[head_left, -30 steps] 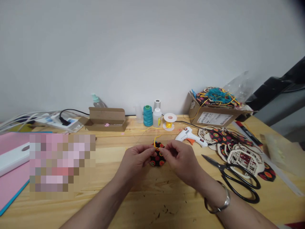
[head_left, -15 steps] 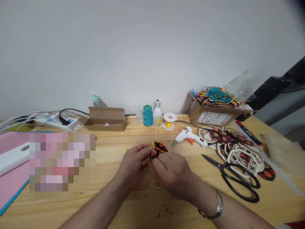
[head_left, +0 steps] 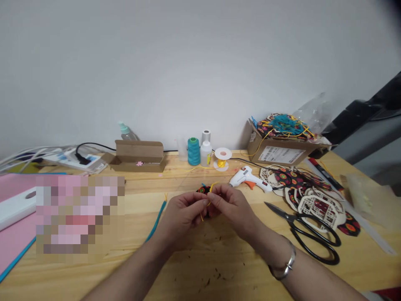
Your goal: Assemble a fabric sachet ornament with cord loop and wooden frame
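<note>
Right hand (head_left: 233, 207) shifted farther, now meeting left hand (head_left: 182, 214) | both pinching yellow cord (head_left: 213, 186) | patterned piece (head_left: 203, 190) beneath and just far of pinch, mostly hidden; long axis unclear

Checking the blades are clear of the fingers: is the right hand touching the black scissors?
Apart. The head view shows bare tabletop between the right hand and the blade tips of the black scissors.
</note>
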`<state>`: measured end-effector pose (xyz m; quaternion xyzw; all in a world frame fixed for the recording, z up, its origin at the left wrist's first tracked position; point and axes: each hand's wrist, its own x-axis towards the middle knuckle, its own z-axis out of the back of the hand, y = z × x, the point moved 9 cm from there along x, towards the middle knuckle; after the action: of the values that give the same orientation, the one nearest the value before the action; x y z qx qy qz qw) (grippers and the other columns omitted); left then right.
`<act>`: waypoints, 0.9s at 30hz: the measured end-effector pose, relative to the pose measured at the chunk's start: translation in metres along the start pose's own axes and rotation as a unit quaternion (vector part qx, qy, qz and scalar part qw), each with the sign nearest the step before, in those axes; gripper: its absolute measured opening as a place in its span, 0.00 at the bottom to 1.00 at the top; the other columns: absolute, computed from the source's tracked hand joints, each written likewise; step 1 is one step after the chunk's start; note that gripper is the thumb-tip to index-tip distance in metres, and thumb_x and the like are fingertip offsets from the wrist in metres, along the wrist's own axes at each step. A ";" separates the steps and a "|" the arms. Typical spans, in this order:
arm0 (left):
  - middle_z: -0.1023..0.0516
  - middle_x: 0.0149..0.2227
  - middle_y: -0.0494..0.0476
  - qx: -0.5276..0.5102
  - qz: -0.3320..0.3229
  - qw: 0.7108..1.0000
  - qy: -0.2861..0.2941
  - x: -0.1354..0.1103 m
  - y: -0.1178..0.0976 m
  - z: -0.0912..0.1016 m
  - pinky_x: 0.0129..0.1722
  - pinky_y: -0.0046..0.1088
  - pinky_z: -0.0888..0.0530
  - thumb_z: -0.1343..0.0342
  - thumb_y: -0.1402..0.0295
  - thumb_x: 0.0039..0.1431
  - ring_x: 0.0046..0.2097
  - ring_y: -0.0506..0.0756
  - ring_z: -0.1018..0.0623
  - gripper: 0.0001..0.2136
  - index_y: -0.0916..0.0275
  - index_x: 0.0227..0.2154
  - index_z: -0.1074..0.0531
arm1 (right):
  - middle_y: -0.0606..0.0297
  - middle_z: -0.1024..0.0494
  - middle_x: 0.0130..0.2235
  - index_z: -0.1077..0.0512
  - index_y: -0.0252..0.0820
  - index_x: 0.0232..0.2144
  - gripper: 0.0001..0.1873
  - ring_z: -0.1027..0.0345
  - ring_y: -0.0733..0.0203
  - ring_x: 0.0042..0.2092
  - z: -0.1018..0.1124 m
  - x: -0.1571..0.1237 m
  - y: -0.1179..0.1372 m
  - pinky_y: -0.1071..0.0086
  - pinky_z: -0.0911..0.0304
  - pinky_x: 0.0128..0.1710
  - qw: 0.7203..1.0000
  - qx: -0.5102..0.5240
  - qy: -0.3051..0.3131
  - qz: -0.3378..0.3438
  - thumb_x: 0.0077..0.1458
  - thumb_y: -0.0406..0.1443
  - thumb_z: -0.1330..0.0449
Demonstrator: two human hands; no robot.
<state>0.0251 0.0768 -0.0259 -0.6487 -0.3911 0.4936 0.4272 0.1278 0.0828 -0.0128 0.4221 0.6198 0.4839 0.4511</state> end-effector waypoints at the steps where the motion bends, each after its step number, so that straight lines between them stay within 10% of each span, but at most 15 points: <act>1: 0.30 0.18 0.49 0.012 -0.003 1.000 0.010 0.000 -0.001 -0.002 0.17 0.21 0.47 0.39 0.64 0.46 0.17 0.44 0.39 0.08 0.65 0.24 0.24 | 0.70 0.31 0.22 0.37 0.39 0.25 0.14 0.36 0.67 0.24 0.000 0.000 0.001 0.72 0.40 0.24 1.000 -0.003 -0.003 0.006 0.48 0.44 0.40; 17: 0.30 0.19 0.50 -0.006 -0.004 1.000 0.012 0.003 0.001 0.000 0.18 0.21 0.47 0.39 0.64 0.46 0.19 0.44 0.40 0.09 0.66 0.23 0.25 | 0.69 0.30 0.23 0.35 0.39 0.27 0.13 0.37 0.68 0.25 -0.007 -0.001 0.008 0.73 0.42 0.25 0.999 -0.004 0.051 0.011 0.49 0.43 0.41; 27: 0.32 0.18 0.48 -0.020 0.007 0.999 0.026 0.003 0.006 -0.002 0.18 0.20 0.48 0.39 0.63 0.47 0.18 0.43 0.41 0.09 0.66 0.23 0.25 | 0.72 0.33 0.20 0.34 0.39 0.22 0.05 0.42 0.69 0.24 0.009 -0.001 0.017 0.74 0.45 0.24 0.993 -0.093 -0.020 0.066 0.47 0.32 0.42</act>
<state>0.0281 0.0771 -0.0320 -0.6729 -0.3849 0.4715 0.4205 0.1384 0.0865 0.0030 0.4279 0.5342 0.5594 0.4676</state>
